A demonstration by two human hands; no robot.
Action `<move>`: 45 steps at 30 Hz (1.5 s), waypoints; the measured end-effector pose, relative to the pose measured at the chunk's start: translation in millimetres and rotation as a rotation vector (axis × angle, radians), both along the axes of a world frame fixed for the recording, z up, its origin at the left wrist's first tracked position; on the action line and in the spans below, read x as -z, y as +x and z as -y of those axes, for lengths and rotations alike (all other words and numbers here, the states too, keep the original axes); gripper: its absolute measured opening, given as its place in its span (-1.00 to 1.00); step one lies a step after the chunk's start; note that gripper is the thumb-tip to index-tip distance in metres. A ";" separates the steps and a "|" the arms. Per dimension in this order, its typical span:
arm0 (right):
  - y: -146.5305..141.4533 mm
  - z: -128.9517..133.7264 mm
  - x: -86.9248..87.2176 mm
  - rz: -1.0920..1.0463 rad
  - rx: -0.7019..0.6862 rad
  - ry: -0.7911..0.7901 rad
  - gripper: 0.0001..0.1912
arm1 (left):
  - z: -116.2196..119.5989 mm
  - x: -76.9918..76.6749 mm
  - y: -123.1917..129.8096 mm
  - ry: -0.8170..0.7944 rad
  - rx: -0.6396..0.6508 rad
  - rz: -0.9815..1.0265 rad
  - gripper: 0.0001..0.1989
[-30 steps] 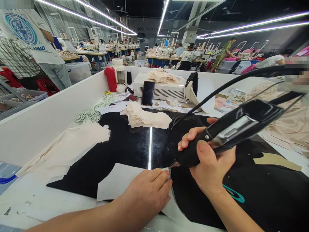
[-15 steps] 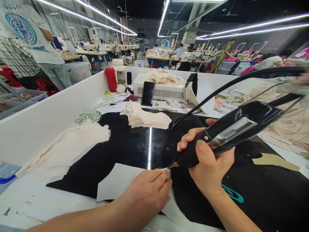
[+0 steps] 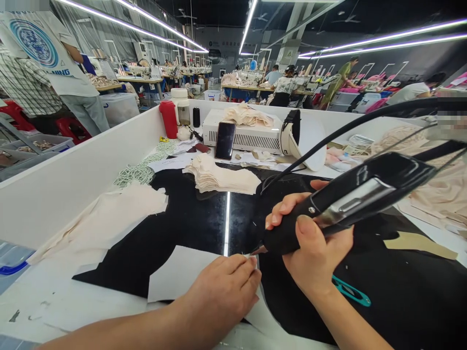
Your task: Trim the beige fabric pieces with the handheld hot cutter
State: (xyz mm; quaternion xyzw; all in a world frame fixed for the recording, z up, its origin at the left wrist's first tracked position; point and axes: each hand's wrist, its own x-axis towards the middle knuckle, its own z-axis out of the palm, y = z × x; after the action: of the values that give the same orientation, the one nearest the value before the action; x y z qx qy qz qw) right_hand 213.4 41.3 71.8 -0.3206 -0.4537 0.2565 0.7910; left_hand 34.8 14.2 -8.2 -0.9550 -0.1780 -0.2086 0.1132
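Observation:
My right hand (image 3: 317,248) is wrapped round a black handheld electric cutter (image 3: 350,199), with the thumb along its near side. The tool slants down to the left. Its thin pointed tip (image 3: 258,250) meets the edge of a white sheet (image 3: 175,274) right beside my left fingertips. My left hand (image 3: 228,291) lies over that sheet, fingers curled and pressed together on its far right corner; what is beneath the palm is hidden. A teal slim tool (image 3: 352,290) rests on the black mat (image 3: 189,218) beside my right wrist.
Stacked cream fabric pieces (image 3: 222,176) lie ahead, more cream fabric (image 3: 105,223) at left. Behind stand a phone (image 3: 225,141), a vented white box (image 3: 255,138) and a red cup (image 3: 168,119). A thick black cable (image 3: 328,138) arches over the right side. A tan piece (image 3: 419,244) lies right.
Both hands hold nearly the same pose. The cutter's tip has shifted very slightly left along the sheet's edge; the whole view has moved a little.

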 end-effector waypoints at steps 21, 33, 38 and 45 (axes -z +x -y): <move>22.6 27.3 -15.3 -0.017 0.140 -0.002 -0.47 | -48.8 -22.7 -26.0 0.065 -0.181 0.011 -0.76; 15.5 39.9 -3.1 0.006 0.029 0.030 -0.49 | -26.3 -26.1 -7.1 -0.206 0.155 0.147 -0.79; 16.5 40.8 -2.4 0.010 0.039 0.029 -0.48 | -25.2 -20.3 -8.8 -0.217 0.139 0.135 -0.80; 18.7 35.9 -5.1 0.005 0.078 0.031 -0.47 | -20.8 -20.4 -8.8 -0.225 0.131 0.128 -0.81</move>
State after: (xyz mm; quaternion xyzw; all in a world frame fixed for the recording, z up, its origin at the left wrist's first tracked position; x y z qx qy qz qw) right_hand 232.2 5.4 76.9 -0.3265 -0.4467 0.2175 0.8041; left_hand 26.0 35.0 12.2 -0.9560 -0.1443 -0.2547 -0.0201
